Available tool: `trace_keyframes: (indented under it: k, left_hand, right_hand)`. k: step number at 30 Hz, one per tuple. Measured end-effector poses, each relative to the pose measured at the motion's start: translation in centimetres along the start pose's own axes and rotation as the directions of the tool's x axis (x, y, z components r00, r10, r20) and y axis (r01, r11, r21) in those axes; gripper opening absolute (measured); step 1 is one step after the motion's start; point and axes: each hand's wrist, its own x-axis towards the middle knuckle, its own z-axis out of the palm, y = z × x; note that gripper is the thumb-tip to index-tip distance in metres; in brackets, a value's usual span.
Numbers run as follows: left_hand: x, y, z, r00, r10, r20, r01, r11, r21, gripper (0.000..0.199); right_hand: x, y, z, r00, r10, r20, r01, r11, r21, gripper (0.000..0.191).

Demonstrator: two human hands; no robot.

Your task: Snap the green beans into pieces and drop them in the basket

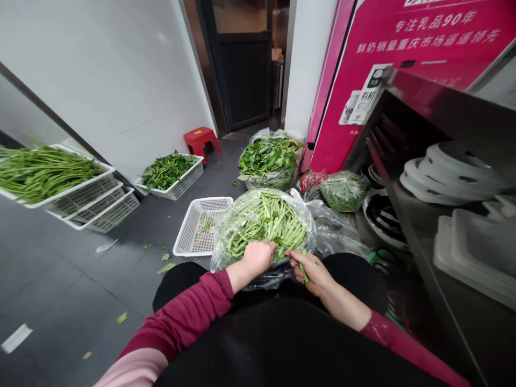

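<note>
A plastic-lined container of long green beans [278,212] sits in front of my knees. Over its near edge, my left hand [258,258] is closed with the fingers curled inward; whatever is in them is hidden. Close to it on the right, my right hand [312,273] grips a few green beans [303,271] that stick out below the fingers. The fingertips of both hands are a short gap apart. Just left of the beans, a white perforated basket [183,236] has some short green pieces at its bottom.
Stacked white baskets [97,212] with long green stems stand left. A basket of leafy greens [189,180], a red stool [200,141] and a bag of leaves [274,156] are farther off. A metal shelf [419,231] holding white dishes rises close on the right.
</note>
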Motion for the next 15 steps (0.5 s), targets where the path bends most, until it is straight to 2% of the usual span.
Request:
trace_keyframes:
  k: [4,6,7,9,11,12,13,15]
  left_hand:
    - [-2.4,-0.1,-1.4,0.994,0.027,-0.105,-0.052,0.970,-0.240,0.025]
    - [-3.5,0.0,-1.6,0.995,0.017,-0.097,-0.057,0.903,-0.425,0.023]
    - [-3.9,0.1,-1.5,0.998,-0.002,-0.057,-0.029,0.848,-0.530,0.021]
    - [-4.3,-0.1,-1.0,0.994,-0.077,0.082,0.112,0.707,-0.699,0.018]
    - [-4.2,-0.7,-0.6,0.958,-0.193,0.210,0.284,0.580,-0.764,0.016]
    - [-4.0,-1.1,-0.5,0.938,-0.257,0.233,0.340,0.549,-0.763,0.018]
    - [-3.8,-1.6,-0.7,0.925,-0.312,0.219,0.363,0.548,-0.754,0.021]
    - [-3.2,-2.5,-1.8,0.924,-0.362,0.120,0.326,0.585,-0.743,0.028]
  right_hand:
    - [0.5,-0.3,2.1,0.992,-0.028,0.122,0.035,0.998,-0.060,0.028]
    - [0.5,-0.2,3.2,0.983,-0.103,0.154,0.123,0.984,-0.127,0.028]
    - [0.3,-0.2,3.7,0.976,-0.156,0.152,0.185,0.962,-0.200,0.028]
    - [-0.3,-0.4,4.3,0.936,-0.319,0.150,0.353,0.839,-0.414,0.027]
    - [-1.0,-0.8,4.5,0.846,-0.497,0.193,0.500,0.614,-0.611,0.022]
    - [-1.2,-1.1,4.5,0.802,-0.553,0.225,0.538,0.507,-0.673,0.020]
    - [-1.5,-1.3,4.5,0.775,-0.579,0.254,0.555,0.430,-0.712,0.020]
    - [-1.8,-1.9,4.4,0.775,-0.558,0.298,0.551,0.363,-0.752,0.020]
